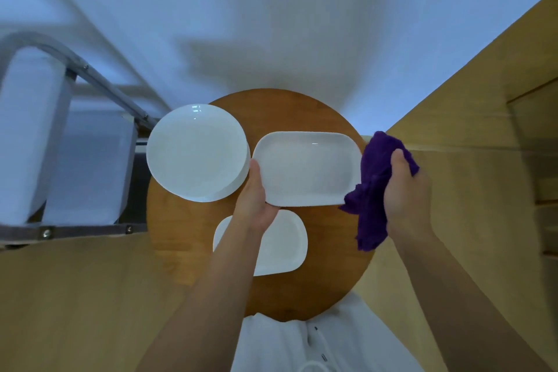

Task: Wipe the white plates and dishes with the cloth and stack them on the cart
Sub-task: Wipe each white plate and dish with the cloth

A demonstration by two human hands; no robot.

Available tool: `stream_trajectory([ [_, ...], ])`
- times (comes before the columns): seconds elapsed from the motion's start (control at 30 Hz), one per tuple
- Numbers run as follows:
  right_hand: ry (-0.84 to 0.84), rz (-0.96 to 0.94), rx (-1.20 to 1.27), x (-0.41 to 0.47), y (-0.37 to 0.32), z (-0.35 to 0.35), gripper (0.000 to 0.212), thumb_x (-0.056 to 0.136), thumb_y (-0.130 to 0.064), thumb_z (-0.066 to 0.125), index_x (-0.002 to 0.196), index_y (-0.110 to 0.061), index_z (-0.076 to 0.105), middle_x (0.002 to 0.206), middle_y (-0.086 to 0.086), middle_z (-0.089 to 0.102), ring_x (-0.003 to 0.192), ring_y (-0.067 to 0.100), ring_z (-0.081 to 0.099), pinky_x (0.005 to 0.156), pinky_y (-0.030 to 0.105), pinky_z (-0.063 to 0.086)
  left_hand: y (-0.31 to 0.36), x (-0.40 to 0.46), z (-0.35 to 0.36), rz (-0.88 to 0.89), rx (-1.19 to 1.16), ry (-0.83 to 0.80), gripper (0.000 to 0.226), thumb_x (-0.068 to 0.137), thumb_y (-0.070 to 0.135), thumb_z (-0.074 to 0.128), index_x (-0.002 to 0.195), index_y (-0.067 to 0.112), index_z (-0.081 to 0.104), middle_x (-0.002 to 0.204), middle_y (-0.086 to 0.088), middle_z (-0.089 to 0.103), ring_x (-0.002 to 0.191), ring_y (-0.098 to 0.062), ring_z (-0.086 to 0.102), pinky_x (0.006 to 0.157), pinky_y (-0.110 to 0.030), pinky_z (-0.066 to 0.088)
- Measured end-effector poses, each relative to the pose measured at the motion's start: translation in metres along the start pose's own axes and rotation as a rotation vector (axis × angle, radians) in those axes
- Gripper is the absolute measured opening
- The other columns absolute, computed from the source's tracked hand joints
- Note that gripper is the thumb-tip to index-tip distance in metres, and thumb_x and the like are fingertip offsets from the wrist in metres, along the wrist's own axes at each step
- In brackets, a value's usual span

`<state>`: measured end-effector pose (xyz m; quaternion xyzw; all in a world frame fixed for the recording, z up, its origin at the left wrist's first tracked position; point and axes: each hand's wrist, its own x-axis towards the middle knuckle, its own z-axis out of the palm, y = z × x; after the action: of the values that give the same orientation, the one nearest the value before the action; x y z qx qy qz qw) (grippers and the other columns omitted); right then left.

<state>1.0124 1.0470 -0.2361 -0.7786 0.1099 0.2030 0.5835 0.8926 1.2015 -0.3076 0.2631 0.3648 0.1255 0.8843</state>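
L hand (256, 199) w/ glossy white oblong dish (305, 169)

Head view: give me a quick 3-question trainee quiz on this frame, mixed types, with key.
1. True or false: the right hand grips the purple cloth.
2. Which dish does the left hand hold? A) round plate B) rectangular dish C) smaller dish
3. Fill in: the dishes are over a round ____ table.

Key: 1 true; 2 B; 3 wooden.
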Motion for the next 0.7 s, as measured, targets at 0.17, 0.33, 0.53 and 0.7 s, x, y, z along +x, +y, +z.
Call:
stream_trajectory([
  [0.17,-0.023,-0.321,-0.628,-0.027,0.018,0.022,0.050,0.090,-0.057,0.028,0.126,-0.029,0.049,0.129,0.002,0.055,0.120,0.028,0.049,0.100,0.049,0.043,0.016,-0.035,0.012,-0.063,-0.129,0.055,0.060,0.086,0.058,0.049,0.138,0.027,0.048,0.135,-0.015,0.056,0.122,-0.037,0.056,0.102,-0.064,0.039],
  [0.33,-0.063,-0.742,-1.172,-0.039,0.012,0.032,0.075,0.084,-0.069,0.023,0.149,-0.032,0.019,0.159,0.008,0.003,0.143,0.034,-0.004,0.110,0.058,-0.004,0.041,-0.074,0.015,0.006,-0.240,0.083,0.050,0.088,0.060,0.047,0.122,0.025,0.057,0.114,-0.014,0.070,0.107,-0.037,0.065,0.093,-0.063,0.047],
  [0.53,-0.121,-0.854,-1.128,-0.059,-0.001,0.058,0.070,0.089,-0.056,0.019,0.150,-0.023,0.015,0.158,0.011,0.005,0.145,0.032,-0.001,0.114,0.052,0.000,0.064,-0.108,0.022,0.054,-0.063,0.139,0.059,0.073,0.066,0.048,0.118,0.029,0.054,0.116,-0.013,0.067,0.106,-0.036,0.064,0.087,-0.062,0.051],
  [0.7,-0.169,-0.771,-1.004,-0.084,0.004,0.097,0.067,0.090,-0.049,0.008,0.151,-0.022,0.007,0.158,0.010,0.003,0.145,0.028,-0.001,0.115,0.046,0.002,0.069,-0.122,0.022,0.030,0.011,0.130,0.079,0.070,0.068,0.043,0.134,0.022,0.047,0.126,-0.014,0.062,0.114,-0.037,0.059,0.096,-0.060,0.047],
])
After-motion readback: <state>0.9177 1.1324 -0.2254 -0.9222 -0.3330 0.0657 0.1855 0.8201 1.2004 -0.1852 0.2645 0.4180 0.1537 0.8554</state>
